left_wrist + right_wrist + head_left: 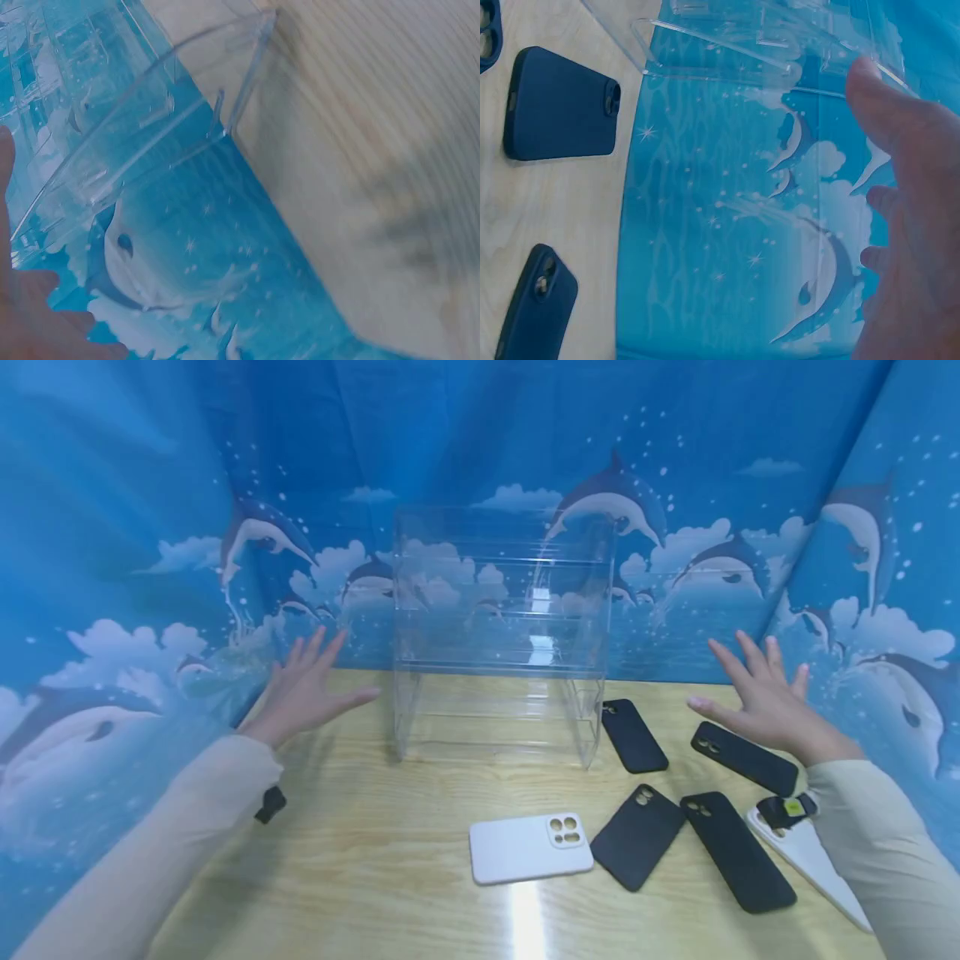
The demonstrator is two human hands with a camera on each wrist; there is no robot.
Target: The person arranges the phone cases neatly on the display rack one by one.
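Note:
A clear acrylic tiered display stand [498,672] stands upright at the back of the table. My left hand [303,693] is held in the air to its left, fingers spread, holding nothing. To the stand's right my right hand [772,702] hovers with its fingers spread as well, above a black phone case [744,758]. Another black phone case [634,737] lies beside the stand's right foot. Nearer the front are a white phone case [517,850] and two more black phone cases [639,837]. A second white case [817,868] is partly hidden under my right forearm.
The light wood-grain table [360,852] runs back to a blue dolphin-print curtain [480,443], which also hangs along both sides. Small dark wrist devices [270,804] sit at both cuffs. Light glares on the table front.

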